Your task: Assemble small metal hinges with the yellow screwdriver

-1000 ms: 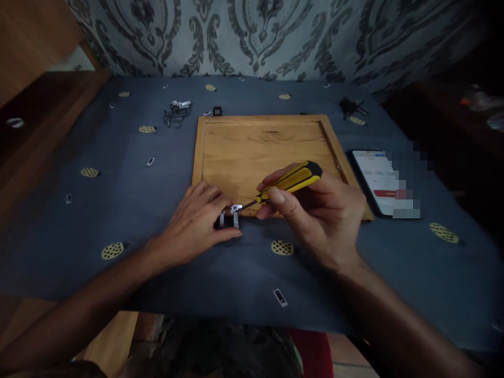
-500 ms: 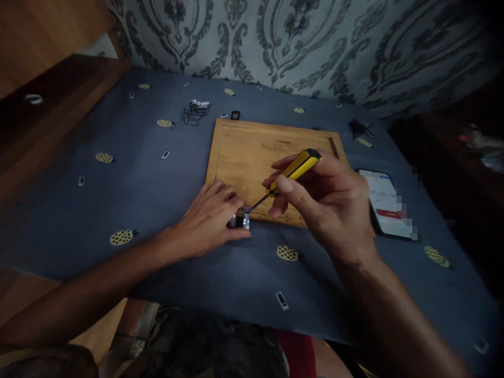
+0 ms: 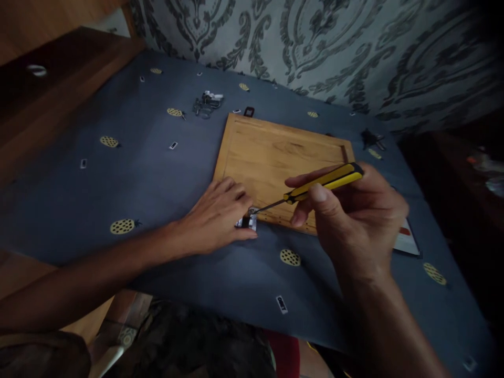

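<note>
My right hand (image 3: 354, 210) is closed on a screwdriver (image 3: 328, 182) with a yellow and black handle. Its thin shaft slants down to the left, and the tip meets a small shiny metal fitting (image 3: 252, 223) at the near edge of a wooden board (image 3: 271, 157). My left hand (image 3: 220, 215) presses this fitting to the board's near left corner, fingers on top and thumb in front. Part of the fitting is hidden under the fingers. Several small dark holes run along the board's near edge.
Behind the board lies a cluster of metal pieces (image 3: 207, 103), with a small dark frame-like piece (image 3: 249, 112) beside the board. A dark object (image 3: 371, 139) is at the far right. The phone (image 3: 407, 239) is partly behind my right hand. A patterned wall (image 3: 307, 42) bounds the cloth-covered table (image 3: 142, 184).
My right hand has shifted right and its screwdriver now leans at a flatter angle, tip still at the fitting. My left hand stays on the fitting. The camera view has turned slightly.
</note>
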The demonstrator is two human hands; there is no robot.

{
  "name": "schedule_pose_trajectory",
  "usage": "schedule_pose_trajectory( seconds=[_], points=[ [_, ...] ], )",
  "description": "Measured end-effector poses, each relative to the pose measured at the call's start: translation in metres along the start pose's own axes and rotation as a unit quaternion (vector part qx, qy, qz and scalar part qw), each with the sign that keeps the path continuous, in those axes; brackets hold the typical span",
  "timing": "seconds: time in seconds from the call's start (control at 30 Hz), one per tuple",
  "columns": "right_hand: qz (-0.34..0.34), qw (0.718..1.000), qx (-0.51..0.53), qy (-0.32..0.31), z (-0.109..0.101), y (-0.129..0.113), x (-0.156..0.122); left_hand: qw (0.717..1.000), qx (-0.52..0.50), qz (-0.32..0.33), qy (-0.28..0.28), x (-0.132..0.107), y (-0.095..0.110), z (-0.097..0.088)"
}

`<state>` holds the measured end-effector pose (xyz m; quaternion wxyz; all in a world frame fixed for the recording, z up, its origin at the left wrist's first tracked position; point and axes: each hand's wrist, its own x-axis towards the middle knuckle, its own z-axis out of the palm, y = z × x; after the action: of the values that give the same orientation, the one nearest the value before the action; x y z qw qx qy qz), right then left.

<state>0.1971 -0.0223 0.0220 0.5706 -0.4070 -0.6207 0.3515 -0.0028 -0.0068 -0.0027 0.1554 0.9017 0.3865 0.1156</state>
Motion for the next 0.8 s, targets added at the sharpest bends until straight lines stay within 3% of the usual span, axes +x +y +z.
schedule_pose_trajectory(
  seconds=[0.37, 0.6, 0.8],
  points=[
    [0.019, 1.000, -0.010, -0.016, -0.0088, 0.0050, -0.0037, 1.000, -0.009, 0.013, 0.018, -0.0013, -0.0033, 0.0049],
    [0.005, 1.000, -0.009, 0.019, -0.0021, -0.0005, -0.0032, 1.000, -0.008, 0.009, 0.007, -0.0008, -0.0021, 0.0026],
    [0.025, 0.999, 0.021, -0.013, -0.0072, 0.0004, -0.0047, 1.000, -0.005, 0.004, 0.007, -0.0013, -0.0021, 0.0029]
  ],
)
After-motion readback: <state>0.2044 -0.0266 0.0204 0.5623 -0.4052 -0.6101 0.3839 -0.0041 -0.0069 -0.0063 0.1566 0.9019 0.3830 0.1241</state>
